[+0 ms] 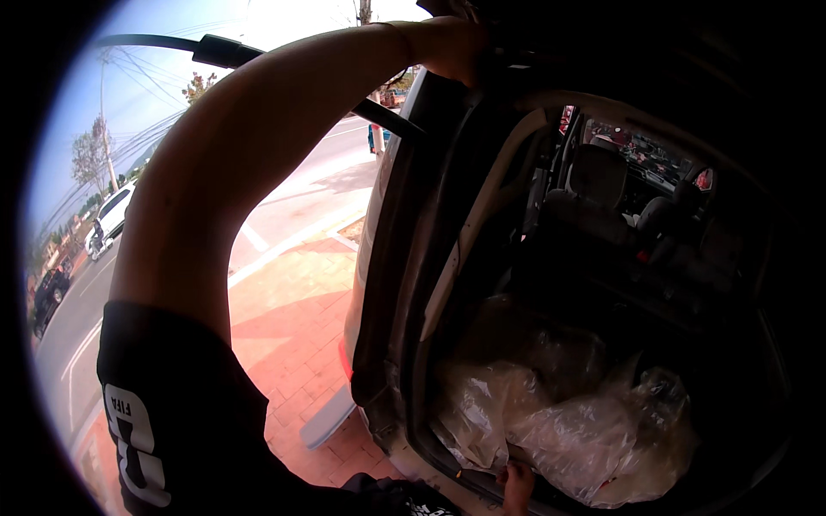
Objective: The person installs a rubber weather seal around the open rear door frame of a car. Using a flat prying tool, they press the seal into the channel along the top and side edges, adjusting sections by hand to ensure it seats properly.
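Note:
My left arm is raised, and my left hand (pixel 449 53) is up at the top corner of the car's rear opening (pixel 404 284), by the dark raised tailgate (pixel 568 43). Its fingers are lost in shadow, so their grip does not show. Low down, my right hand (pixel 516 487) is closed at the near edge of a clear plastic bag (pixel 585 439). The bag lies crumpled and bulging in the cargo area, just inside the sill; its contents are hard to make out. More clear plastic (pixel 482 404) lies against it on the left.
A black gas strut (pixel 387 116) slants down to the car body. Beyond the cargo area are dark seats (pixel 598 176). A grey flat piece (pixel 329 418) juts out beside the bumper over red brick paving (pixel 288 344). On the road at left are a white car (pixel 112 211) and a dark vehicle (pixel 52 292).

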The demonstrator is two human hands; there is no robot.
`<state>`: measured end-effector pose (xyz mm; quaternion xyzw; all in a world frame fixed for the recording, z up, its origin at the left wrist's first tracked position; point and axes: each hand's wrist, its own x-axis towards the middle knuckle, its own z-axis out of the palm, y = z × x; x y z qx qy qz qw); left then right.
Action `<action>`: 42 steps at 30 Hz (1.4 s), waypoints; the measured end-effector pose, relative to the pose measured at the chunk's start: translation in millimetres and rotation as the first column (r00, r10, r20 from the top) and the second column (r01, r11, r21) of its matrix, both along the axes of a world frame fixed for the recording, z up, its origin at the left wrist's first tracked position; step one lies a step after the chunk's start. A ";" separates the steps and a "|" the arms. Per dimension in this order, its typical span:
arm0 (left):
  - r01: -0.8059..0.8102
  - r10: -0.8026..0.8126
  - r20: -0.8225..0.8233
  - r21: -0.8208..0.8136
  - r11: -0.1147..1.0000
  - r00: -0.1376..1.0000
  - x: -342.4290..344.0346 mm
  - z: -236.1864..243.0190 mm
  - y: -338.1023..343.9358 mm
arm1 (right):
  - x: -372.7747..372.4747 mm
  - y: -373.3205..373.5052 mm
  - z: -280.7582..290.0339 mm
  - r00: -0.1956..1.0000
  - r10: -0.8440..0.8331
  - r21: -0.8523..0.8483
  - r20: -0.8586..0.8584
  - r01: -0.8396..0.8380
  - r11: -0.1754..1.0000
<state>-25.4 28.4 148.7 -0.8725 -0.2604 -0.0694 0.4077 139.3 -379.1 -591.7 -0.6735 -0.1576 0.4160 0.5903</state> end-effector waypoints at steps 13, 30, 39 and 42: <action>0.397 -0.400 0.092 0.058 0.916 0.912 -19.4 -17.2 27.5 | -23.3 15.1 -6.2 0.996 0.070 0.062 -0.053 -0.067 0.996; 0.390 -0.196 0.913 0.044 0.920 0.358 77.6 -248.0 -97.2 | 1.7 0.7 50.7 0.992 -0.067 -0.007 -0.103 0.067 0.998; 0.596 -0.169 0.903 -0.111 0.795 0.394 45.1 -236.6 -97.3 | 7.5 231.5 276.4 0.920 0.209 0.553 0.333 -0.370 0.746; 0.785 -0.014 0.961 -0.218 0.580 0.277 32.8 -223.1 -100.8 | -27.7 264.7 273.2 0.876 0.178 0.472 0.448 -0.401 0.785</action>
